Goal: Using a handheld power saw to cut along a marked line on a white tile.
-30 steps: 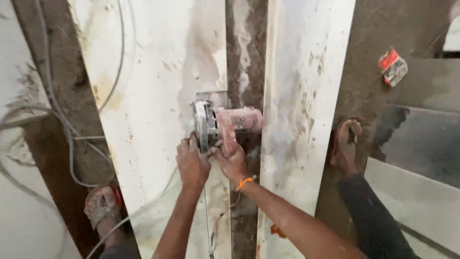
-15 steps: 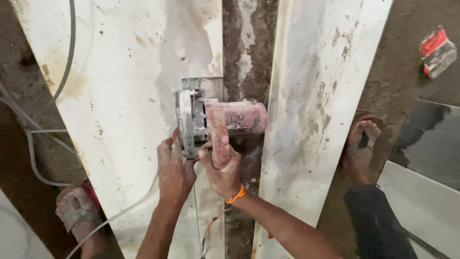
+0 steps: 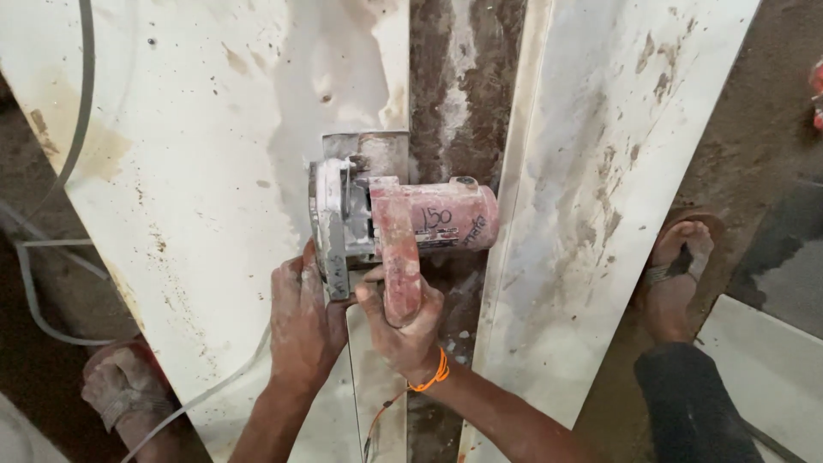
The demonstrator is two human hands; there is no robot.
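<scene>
A dusty red hand-held cutting saw [image 3: 403,223] with a grey blade guard sits on a large white stone slab [image 3: 197,171], at the end of a thin cut line running back towards me. My right hand [image 3: 401,330], with an orange band at the wrist, is closed around the saw's red handle. My left hand [image 3: 304,321] presses against the blade guard and the slab just left of the cut. The blade itself is hidden under the guard.
A second white slab [image 3: 600,180] lies to the right across a dirty gap [image 3: 459,94]. My sandalled right foot [image 3: 677,274] stands right of it, my left foot [image 3: 124,390] at lower left. Grey cables [image 3: 34,266] loop on the left. A pale tile [image 3: 771,369] lies at lower right.
The view has closed in on the saw, and the saw with both hands has advanced a little farther along the slab. The grip looks the same.
</scene>
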